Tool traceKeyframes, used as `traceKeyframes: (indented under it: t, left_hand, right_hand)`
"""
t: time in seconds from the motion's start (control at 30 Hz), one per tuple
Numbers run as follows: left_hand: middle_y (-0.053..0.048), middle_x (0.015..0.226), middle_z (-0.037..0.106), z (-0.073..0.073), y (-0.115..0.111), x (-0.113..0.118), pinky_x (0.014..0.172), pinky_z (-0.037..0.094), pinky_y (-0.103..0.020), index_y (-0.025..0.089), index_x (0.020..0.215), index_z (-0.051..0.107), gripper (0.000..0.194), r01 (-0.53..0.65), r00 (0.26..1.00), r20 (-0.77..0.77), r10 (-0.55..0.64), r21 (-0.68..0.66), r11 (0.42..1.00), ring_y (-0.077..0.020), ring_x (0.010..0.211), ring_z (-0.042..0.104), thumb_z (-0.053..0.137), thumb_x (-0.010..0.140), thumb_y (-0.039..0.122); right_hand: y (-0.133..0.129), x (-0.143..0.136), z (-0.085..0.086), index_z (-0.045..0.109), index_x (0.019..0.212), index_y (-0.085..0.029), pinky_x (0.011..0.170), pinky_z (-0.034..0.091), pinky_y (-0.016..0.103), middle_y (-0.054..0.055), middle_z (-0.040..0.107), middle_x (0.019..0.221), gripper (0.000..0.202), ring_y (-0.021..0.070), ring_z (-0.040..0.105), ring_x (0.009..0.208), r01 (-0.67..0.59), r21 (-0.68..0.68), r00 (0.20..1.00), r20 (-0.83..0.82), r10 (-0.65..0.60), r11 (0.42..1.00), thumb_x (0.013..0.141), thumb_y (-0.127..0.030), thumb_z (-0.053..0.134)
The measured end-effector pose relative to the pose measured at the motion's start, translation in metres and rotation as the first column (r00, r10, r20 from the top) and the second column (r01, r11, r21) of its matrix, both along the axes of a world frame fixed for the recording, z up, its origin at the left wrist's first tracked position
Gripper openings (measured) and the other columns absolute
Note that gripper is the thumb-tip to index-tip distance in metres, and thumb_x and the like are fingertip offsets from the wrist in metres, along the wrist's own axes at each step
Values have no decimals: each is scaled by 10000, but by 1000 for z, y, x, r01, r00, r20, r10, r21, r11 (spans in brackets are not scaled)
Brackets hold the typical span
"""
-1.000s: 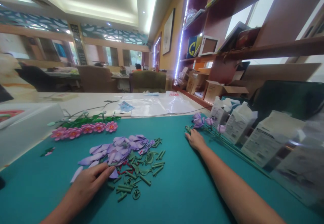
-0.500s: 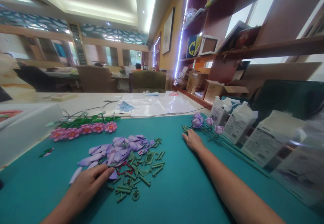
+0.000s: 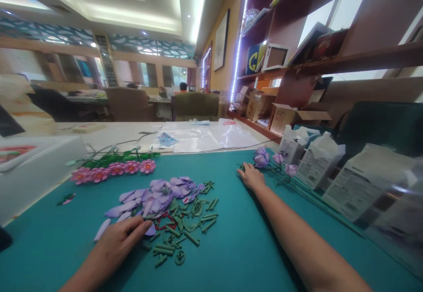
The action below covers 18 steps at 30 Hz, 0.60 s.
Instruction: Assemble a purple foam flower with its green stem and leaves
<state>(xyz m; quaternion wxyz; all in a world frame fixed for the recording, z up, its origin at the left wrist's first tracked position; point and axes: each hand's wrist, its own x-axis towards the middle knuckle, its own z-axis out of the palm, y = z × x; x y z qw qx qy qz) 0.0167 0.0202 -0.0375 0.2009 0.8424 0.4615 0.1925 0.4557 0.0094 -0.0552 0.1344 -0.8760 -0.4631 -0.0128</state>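
My left hand (image 3: 120, 241) rests at the near left edge of a pile of purple petal pieces (image 3: 158, 197). Its thumb and fingers are pressed together; what they hold, if anything, is hidden. Beside the petals lie green stem and leaf pieces (image 3: 191, 238), with a green ring-shaped piece (image 3: 180, 257) nearest me. A few red pieces (image 3: 161, 221) show among them. Farther off, my right hand (image 3: 253, 176) is stretched out over a small cluster of green pieces (image 3: 242, 167), mostly covering it, with its fingers slightly apart. Assembled purple flowers (image 3: 261, 157) on long green stems lie just right of it.
Pink flowers (image 3: 115, 168) with green leaves lie at the back left, near a white box (image 3: 46, 157). White cartons (image 3: 357, 182) line the right side of the teal mat (image 3: 244, 234). Shelves (image 3: 284, 85) stand behind. A person (image 3: 183, 87) sits in the far background.
My right hand has moved slightly forward over the small green cluster, covering more of it. My left hand stays by the petals. The whole view has shifted a little.
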Motion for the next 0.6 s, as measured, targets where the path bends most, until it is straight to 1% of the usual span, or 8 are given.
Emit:
traceKeyframes:
  t: [0.07, 0.17, 0.23, 0.33, 0.4, 0.53, 0.6]
  left_hand:
    - [13, 537, 444, 0, -1, 0, 505, 311, -250, 209, 553, 420, 520, -4, 1000, 2, 4, 1, 1000, -146, 534, 431, 342, 796, 663]
    - [10, 540, 455, 0, -3, 0, 502, 312, -248, 208, 554, 419, 528, -4, 1000, 15, 4, 5, 1000, -146, 537, 434, 341, 803, 667]
    - [5, 542, 466, -1, -4, 0, 499, 313, -249, 208, 553, 426, 526, -6, 999, 34, 5, 15, 1000, -149, 540, 438, 346, 805, 663]
    - [-2, 534, 468, -2, -3, 0, 495, 315, -253, 208, 540, 430, 526, 4, 999, 31, -4, 8, 1000, -157, 545, 449, 350, 801, 658]
    - [-2, 532, 465, -2, -4, 1, 498, 320, -253, 208, 539, 436, 521, 14, 1000, 14, -14, -9, 1000, -160, 548, 456, 352, 800, 651]
    - [6, 550, 450, 2, -10, 4, 522, 325, -256, 208, 560, 441, 491, 0, 1000, 31, 0, 4, 1000, -155, 550, 449, 355, 818, 617]
    - [7, 552, 444, 4, -11, 5, 527, 324, -257, 208, 560, 441, 477, -3, 999, 41, 3, 7, 1000, -156, 553, 447, 360, 820, 600]
  right_hand:
    - [7, 0, 1, 401, 1404, -231, 923, 394, 450, 133, 427, 1450, 596, 330, 507, 1189, 34, -15, 999, -12, -34, 999, 923, -576, 326]
    - [15, 1, 2, 405, 1399, -206, 912, 390, 459, 170, 432, 1431, 649, 349, 494, 1201, 81, -32, 996, -24, -81, 996, 907, -620, 312]
    - [18, 2, 3, 431, 1375, -189, 911, 385, 464, 184, 459, 1400, 666, 357, 486, 1205, 96, -42, 995, -25, -97, 994, 896, -638, 318]
    - [18, 3, 3, 503, 1295, -172, 909, 381, 476, 185, 525, 1323, 648, 361, 489, 1190, 101, -49, 995, -19, -102, 994, 887, -645, 334]
    - [17, 3, 1, 528, 1259, -173, 910, 379, 481, 177, 545, 1297, 630, 358, 487, 1185, 95, -48, 995, -12, -96, 994, 889, -643, 331]
    - [13, 4, -3, 508, 1282, -206, 911, 382, 465, 162, 512, 1334, 604, 337, 483, 1195, 75, -32, 997, 3, -75, 997, 897, -633, 322]
    - [12, 5, -4, 507, 1282, -198, 905, 387, 452, 169, 508, 1330, 602, 331, 492, 1187, 73, -23, 997, 8, -73, 997, 898, -627, 330]
